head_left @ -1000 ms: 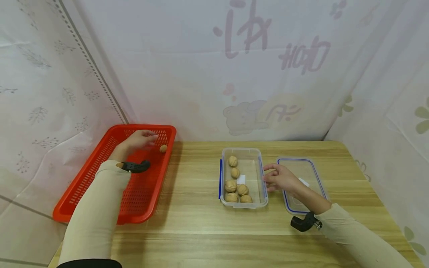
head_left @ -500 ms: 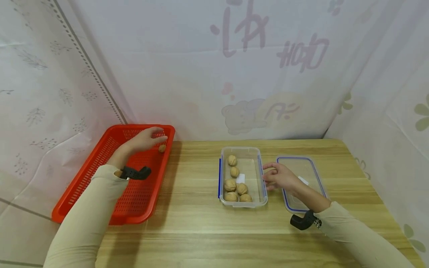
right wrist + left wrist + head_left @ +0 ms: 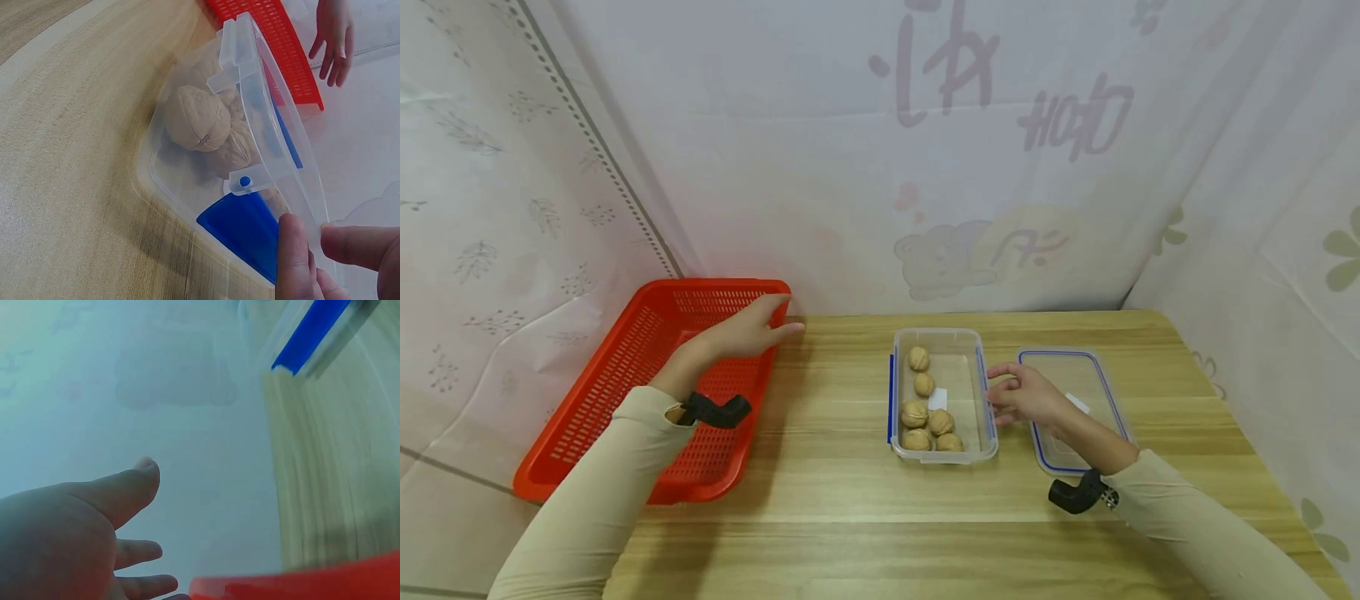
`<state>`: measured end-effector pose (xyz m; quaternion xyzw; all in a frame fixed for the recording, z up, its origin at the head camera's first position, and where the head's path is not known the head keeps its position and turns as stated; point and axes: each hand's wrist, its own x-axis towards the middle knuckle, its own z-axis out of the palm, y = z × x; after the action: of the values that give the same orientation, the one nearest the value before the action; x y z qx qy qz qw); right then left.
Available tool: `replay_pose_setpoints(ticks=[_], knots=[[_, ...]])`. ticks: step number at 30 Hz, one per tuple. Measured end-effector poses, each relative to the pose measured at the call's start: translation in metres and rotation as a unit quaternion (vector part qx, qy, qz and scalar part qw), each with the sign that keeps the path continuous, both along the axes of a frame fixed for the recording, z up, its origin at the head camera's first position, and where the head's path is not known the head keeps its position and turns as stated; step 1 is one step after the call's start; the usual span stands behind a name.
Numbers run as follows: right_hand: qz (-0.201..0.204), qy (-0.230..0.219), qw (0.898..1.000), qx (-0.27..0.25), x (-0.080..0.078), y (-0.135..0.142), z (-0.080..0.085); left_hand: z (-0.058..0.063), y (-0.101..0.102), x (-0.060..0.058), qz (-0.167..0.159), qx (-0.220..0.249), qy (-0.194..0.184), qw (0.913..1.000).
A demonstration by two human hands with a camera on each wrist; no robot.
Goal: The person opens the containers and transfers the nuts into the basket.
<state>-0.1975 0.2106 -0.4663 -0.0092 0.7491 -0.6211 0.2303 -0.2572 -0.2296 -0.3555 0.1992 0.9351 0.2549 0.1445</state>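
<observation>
My left hand [image 3: 748, 332] is over the right rim of a red plastic basket [image 3: 741, 467], thumb and fingers spread apart. Nothing shows between its fingers in the left wrist view, where the thumb [image 3: 128, 487] points out straight. A clear lidded-type food container [image 3: 981, 457] with blue latches stands mid-table without its lid. Several walnuts [image 3: 914, 414] lie along its left side and near end. My right hand [image 3: 1028, 395] pinches the container's right wall; in the right wrist view its thumb [image 3: 356, 242] and a finger lie on either side of the rim.
The container's clear lid [image 3: 1063, 367], edged in blue, lies on the wooden table [image 3: 835, 542] to the right, partly under my right forearm. A white label [image 3: 937, 399] shows in the container. Printed cloth [image 3: 820, 167] hangs behind the table and at both sides.
My left hand has moved right, from inside the basket to over its right rim. The walnut seen in the basket earlier is now out of sight. My right hand stays at the container.
</observation>
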Motion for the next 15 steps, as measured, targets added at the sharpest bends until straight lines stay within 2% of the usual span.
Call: replay_pose_setpoints(ticks=[7, 15], knots=[[0.001, -0.001, 1.0, -0.003, 0.0, 0.0, -0.001, -0.005, 0.02, 0.01, -0.044, -0.001, 0.017, 0.9989], [-0.001, -0.004, 1.0, -0.003, -0.001, 0.0, -0.001, -0.009, 0.049, 0.022, -0.065, -0.045, 0.027, 0.9965]])
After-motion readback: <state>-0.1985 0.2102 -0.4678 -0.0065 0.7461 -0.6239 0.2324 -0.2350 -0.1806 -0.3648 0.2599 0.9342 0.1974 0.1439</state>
